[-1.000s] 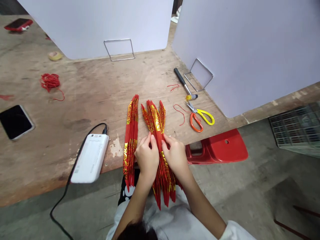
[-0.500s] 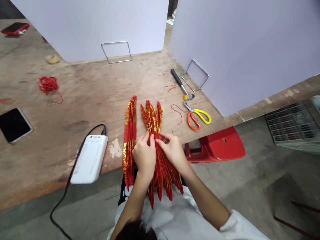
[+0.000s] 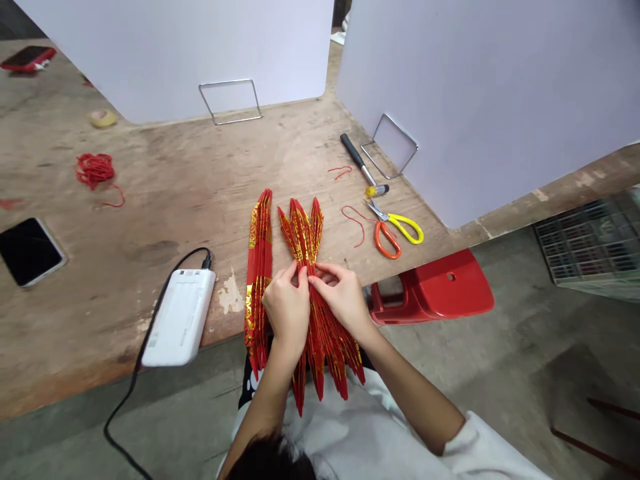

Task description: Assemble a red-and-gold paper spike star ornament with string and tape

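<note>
A bundle of pleated red and gold paper (image 3: 320, 333) lies across the table's front edge, squeezed narrow between my hands and fanning out at both ends into pointed tips. My left hand (image 3: 287, 303) pinches it from the left side. From the right, the thumb and fingers of my right hand (image 3: 341, 293) press on it at the same narrow spot. Just left of my left hand lies a second stack of folded red and gold paper (image 3: 260, 267), flat and not held. Whatever is under my fingertips is hidden.
Scissors (image 3: 395, 227), a mallet (image 3: 363, 163) and red string pieces (image 3: 355, 220) lie right. A white power bank (image 3: 180, 317) with cable, a phone (image 3: 31, 250), red cord (image 3: 95, 170) and tape (image 3: 103, 119) lie left. White panels (image 3: 200, 47) stand behind; a red stool (image 3: 450, 287) is beside the table.
Both hands keep their grip at the narrow middle of the paper bundle. Its fanned ends have shifted very slightly, and the whole view has moved a little.
</note>
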Demonstrator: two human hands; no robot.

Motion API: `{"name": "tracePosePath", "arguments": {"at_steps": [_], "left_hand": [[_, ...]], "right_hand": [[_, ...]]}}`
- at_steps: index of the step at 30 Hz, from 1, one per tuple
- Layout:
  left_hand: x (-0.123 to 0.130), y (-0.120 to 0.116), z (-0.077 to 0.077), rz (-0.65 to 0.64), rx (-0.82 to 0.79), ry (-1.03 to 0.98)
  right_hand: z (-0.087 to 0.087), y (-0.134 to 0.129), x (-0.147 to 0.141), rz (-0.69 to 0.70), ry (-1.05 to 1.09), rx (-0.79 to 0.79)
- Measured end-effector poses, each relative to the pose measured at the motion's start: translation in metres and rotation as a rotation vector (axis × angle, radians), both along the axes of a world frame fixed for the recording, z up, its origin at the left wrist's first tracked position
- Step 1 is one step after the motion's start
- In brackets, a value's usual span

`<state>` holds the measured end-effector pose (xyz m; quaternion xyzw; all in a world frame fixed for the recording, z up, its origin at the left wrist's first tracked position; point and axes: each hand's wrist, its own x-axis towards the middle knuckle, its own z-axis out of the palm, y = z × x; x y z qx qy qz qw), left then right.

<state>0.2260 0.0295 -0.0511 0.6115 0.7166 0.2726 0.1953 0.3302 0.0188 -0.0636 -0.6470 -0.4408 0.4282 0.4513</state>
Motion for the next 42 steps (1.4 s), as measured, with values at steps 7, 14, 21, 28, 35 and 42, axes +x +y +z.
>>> {"name": "tracePosePath", "arguments": {"at_steps": [7, 14, 21, 28, 35, 42], "left_hand": [[-0.003, 0.0, 0.011, -0.124, -0.074, 0.118], [-0.005, 0.001, 0.02, -0.25, -0.156, 0.224], [-0.006, 0.008, 0.025, -0.228, -0.209, 0.299], [-0.019, 0.035, 0.034, -0.094, -0.189, -0.089], [-0.046, 0.055, 0.031, 0.034, -0.236, 0.036], [-0.057, 0.055, 0.021, 0.098, -0.147, 0.22]], "right_hand": [[-0.001, 0.0, 0.002, 0.205, -0.125, 0.15], [-0.009, 0.012, 0.02, 0.427, 0.163, 0.042], [-0.015, 0.01, 0.026, 0.432, 0.388, -0.033], [0.001, 0.017, 0.013, 0.393, 0.383, 0.112], [-0.004, 0.048, -0.027, 0.42, 0.264, 0.092], [-0.018, 0.048, -0.041, 0.415, 0.287, 0.059]]}}
